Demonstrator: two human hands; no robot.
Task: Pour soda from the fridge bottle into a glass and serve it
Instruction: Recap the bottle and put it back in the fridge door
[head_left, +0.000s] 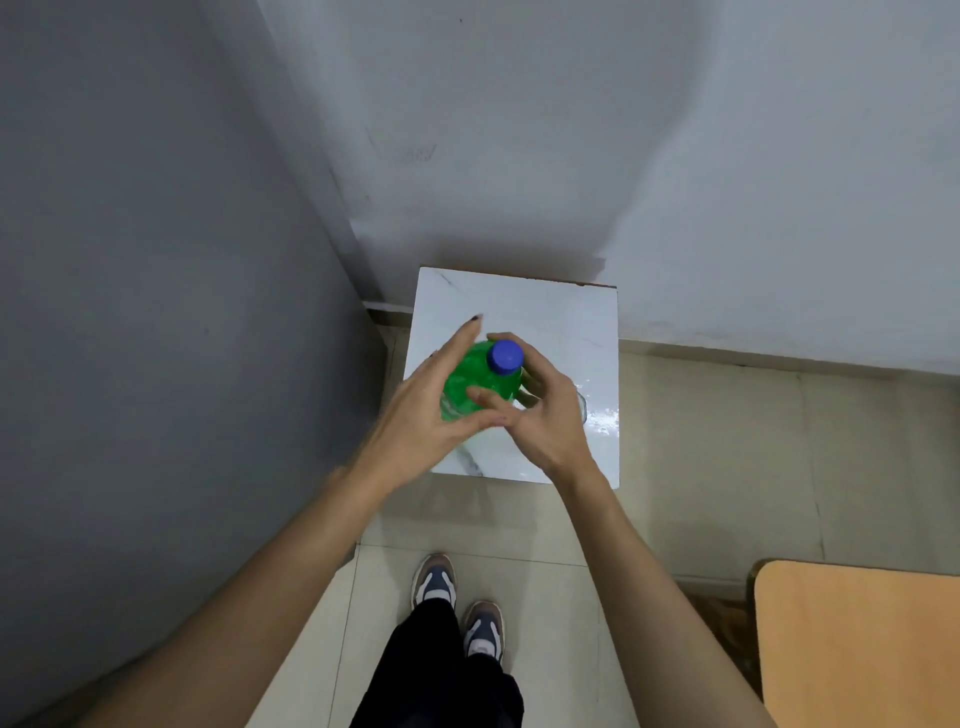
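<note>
A green soda bottle (470, 376) with a blue cap (505, 356) stands upright on a small white marble-look table (550, 317). My left hand (421, 410) wraps the bottle's left side, fingers stretched along it. My right hand (545, 410) curls around the bottle's right side just under the cap. A clear glass (581, 408) shows only as a thin rim behind my right hand; most of it is hidden.
A grey fridge side (156, 312) fills the left. White wall (675, 156) stands behind the table. A tan wooden tabletop (857, 644) juts in at the lower right. Tiled floor (727, 467) and my shoes (457, 603) lie below.
</note>
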